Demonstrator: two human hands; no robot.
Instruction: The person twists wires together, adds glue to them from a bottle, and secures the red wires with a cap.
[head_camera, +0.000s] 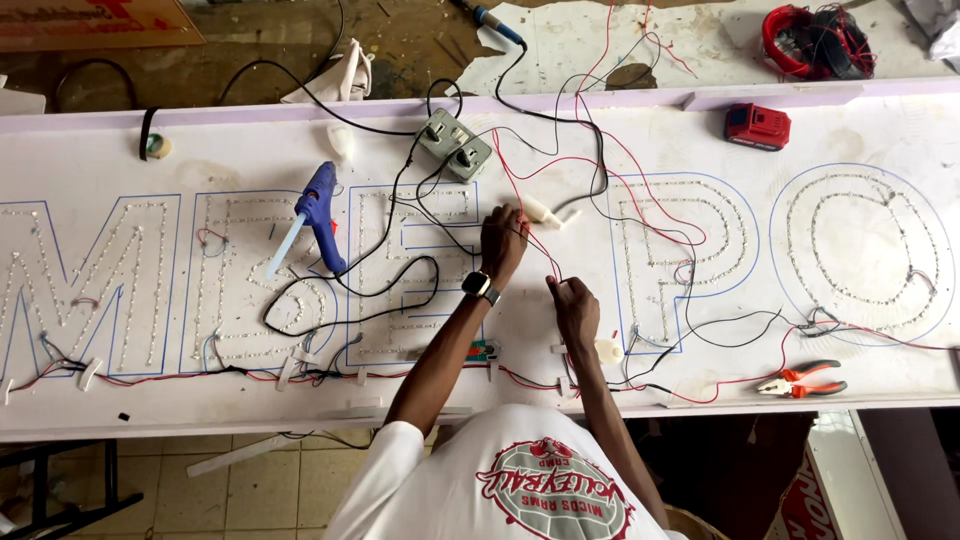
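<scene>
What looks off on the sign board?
Loose black and red wires tangle across the board, some draped over the glue gun. Both hands pinch a red wire. Nothing looks damaged.

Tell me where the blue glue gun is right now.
In the head view, the blue glue gun lies on the white sign board, left of the person's left hand, beside the grey socket box.

Thin red wire (535, 250) stretched taut across the white sign board (560, 130)
</scene>
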